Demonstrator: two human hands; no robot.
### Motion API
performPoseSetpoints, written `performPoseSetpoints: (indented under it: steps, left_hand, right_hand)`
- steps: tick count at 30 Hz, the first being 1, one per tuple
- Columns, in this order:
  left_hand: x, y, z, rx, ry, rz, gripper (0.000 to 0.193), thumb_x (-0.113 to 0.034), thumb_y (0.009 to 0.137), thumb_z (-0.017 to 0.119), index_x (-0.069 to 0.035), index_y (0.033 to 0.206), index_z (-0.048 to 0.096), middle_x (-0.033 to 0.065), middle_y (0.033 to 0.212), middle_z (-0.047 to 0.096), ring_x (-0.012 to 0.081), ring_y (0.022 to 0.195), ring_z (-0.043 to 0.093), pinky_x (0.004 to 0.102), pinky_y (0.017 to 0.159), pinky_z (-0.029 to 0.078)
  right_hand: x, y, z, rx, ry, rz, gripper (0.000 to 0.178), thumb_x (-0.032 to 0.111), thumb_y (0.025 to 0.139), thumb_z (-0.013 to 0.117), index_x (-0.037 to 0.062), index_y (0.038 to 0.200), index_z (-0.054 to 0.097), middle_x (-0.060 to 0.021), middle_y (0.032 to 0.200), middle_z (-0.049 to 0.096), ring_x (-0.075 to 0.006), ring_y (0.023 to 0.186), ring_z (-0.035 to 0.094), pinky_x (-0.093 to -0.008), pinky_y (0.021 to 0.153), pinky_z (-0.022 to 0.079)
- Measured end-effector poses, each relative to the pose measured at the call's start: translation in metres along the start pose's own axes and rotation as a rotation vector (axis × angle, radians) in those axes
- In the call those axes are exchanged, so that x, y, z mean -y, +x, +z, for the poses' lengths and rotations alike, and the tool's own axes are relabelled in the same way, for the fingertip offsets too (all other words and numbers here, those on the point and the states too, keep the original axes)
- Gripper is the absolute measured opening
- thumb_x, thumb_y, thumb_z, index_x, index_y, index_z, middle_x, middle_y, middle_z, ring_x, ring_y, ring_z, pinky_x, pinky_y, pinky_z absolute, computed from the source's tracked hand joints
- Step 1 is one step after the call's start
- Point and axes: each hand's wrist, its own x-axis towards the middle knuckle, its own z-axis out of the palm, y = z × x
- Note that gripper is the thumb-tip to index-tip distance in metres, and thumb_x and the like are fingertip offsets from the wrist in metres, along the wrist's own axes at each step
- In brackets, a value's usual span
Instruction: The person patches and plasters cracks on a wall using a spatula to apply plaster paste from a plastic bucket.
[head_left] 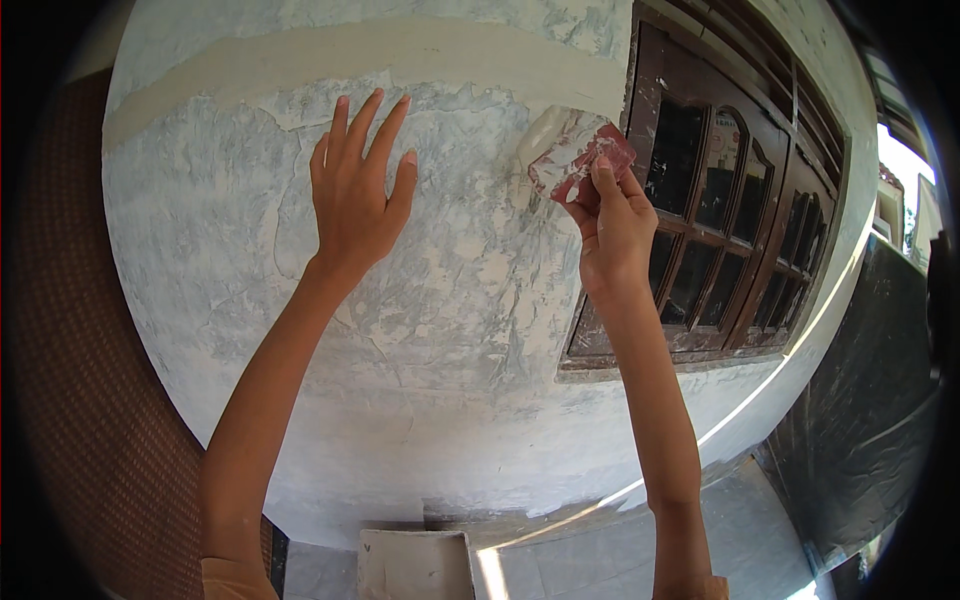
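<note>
My right hand point(615, 225) pinches a flat red putty scraper point(578, 158), smeared with whitish filler, thumb on its near face. The scraper lies close against the wall point(420, 290), beside the window frame, and a damp-looking beige patch shows around its upper left edge. With fingers spread, my left hand point(355, 195) is laid on or just off the wall; contact cannot be made out. Above it, a smooth beige band of filler point(400, 55) curves across the wall's patchy grey-white surface.
To the right, a dark brown wooden window point(715, 180) with glass panes is set in the wall. A brown woven-looking panel point(90, 350) stands at left. Below sits a whitish box-like container point(415, 565) on the grey floor. A dark sheet point(860, 390) hangs at far right.
</note>
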Motion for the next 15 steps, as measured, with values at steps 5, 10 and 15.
performPoseSetpoints:
  steps: [5,10,15]
  left_hand:
    - [0.020,0.015,0.028,-0.080,0.041,0.060,0.048,-0.024,0.096,0.053,-0.019,0.144,0.052,0.0075,0.154,0.042,0.0340,0.147,0.029,0.0562,0.115,0.023]
    - [0.033,0.022,0.054,-0.139,0.116,0.080,0.050,-0.022,0.093,0.054,-0.020,0.142,0.055,0.0069,0.154,0.044,0.0334,0.146,0.031,0.0561,0.114,0.024]
    - [0.051,0.015,0.066,-0.222,0.022,0.071,0.051,-0.023,0.094,0.052,-0.021,0.144,0.053,0.0086,0.156,0.041,0.0338,0.148,0.029,0.0566,0.117,0.020]
  right_hand:
    - [-0.034,0.029,0.022,0.029,-0.384,-0.554,0.026,0.009,0.100,0.060,-0.0020,0.123,0.066,-0.0104,0.108,0.073,-0.0085,0.097,0.065,-0.0225,0.080,0.051]
    - [-0.080,0.050,0.021,0.213,-0.682,-1.139,0.050,-0.014,0.085,0.059,0.0067,0.130,0.064,-0.0174,0.123,0.067,-0.0338,0.122,0.061,-0.0464,0.105,0.046]
    - [-0.099,0.063,0.019,0.382,-0.953,-1.313,0.062,-0.014,0.076,0.060,0.0100,0.133,0.062,-0.0142,0.140,0.057,-0.0318,0.136,0.048,-0.0587,0.113,0.032]
